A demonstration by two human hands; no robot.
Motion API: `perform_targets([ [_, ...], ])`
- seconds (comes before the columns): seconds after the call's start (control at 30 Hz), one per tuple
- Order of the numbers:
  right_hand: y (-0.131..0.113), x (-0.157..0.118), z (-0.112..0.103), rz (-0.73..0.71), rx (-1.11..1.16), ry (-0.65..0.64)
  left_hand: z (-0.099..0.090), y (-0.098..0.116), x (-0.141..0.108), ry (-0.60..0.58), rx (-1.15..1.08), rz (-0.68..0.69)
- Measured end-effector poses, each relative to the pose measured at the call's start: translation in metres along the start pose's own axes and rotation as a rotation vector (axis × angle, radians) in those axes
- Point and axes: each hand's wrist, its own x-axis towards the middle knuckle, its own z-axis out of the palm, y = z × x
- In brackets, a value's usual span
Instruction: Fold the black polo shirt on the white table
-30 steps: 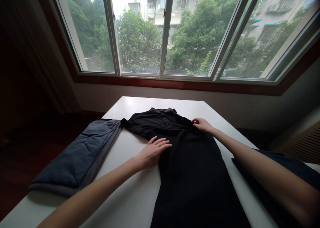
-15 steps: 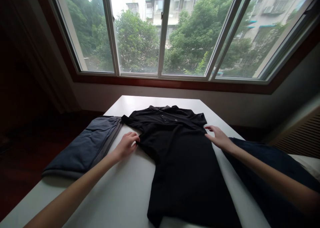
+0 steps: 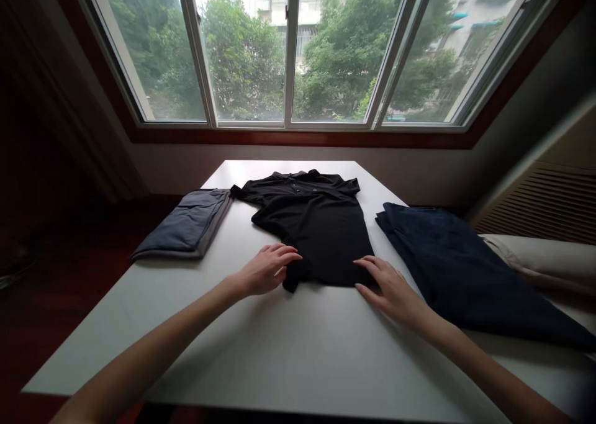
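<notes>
- Black fabric centre stage: a polo shirt [image 3: 316, 225] lies flat on the white tabletop [image 3: 298, 343], collar toward the window [image 3: 288, 51], hem toward the person.
- Left hand [image 3: 266, 270] rests palm-down at the shirt's near left corner, fingers loosely spread and touching the hem edge, gripping nothing.
- Right hand [image 3: 390, 287] sits at the near right corner, fingers extended flat, fingertips on the hem, also closed on nothing.
- The 2 hands are well apart, one at each bottom corner.
- Left of the shirt, a folded grey-blue garment [image 3: 186, 225] sits near the tabletop's edge.
- Right of the shirt, a dark navy garment [image 3: 447, 256] lies spread out, just beside it.
</notes>
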Motion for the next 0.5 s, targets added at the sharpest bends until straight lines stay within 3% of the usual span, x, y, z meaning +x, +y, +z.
perform_targets([
  [0.1, -0.004, -0.009, 0.005, 0.015, 0.079, 0.068, 0.004, 0.031, 0.003, -0.016, 0.056, 0.008],
  [0.17, -0.006, -0.011, 0.009, 0.018, 0.129, 0.132, 0.009, 0.040, 0.005, -0.013, 0.118, -0.040],
  [0.37, 0.001, -0.004, 0.011, 0.026, 0.187, 0.219, 0.015, 0.032, 0.008, 0.019, 0.046, -0.225],
  [0.5, 0.008, -0.005, -0.001, 0.077, 0.243, 0.283, 0.008, 0.026, -0.005, 0.072, -0.058, -0.200],
])
